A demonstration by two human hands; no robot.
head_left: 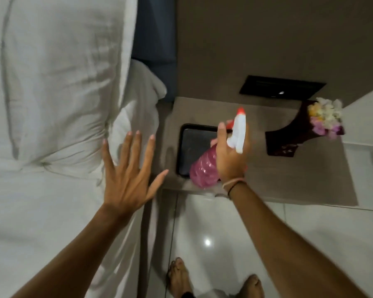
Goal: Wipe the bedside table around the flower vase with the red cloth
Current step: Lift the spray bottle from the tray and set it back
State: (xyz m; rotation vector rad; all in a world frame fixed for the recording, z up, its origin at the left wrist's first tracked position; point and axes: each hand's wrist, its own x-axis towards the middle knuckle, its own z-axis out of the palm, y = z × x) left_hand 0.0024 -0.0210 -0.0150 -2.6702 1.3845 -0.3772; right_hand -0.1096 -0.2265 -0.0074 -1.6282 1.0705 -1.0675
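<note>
Bare feet (213, 278) at six o'clock; right hand (230, 151), grip clamped on the spray bottle (205, 166), should mist the surface (289, 179) lightly, sparing the vase (289, 136) at two o'clock; left hand (127, 177) splayed, empty; no cloth visible.

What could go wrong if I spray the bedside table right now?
The right hand aims the pink spray bottle with white trigger head over the black rectangular tray, so mist may wet it. The dark vase of pastel flowers stands close and could catch spray too. No red cloth is visible for wiping.
</note>
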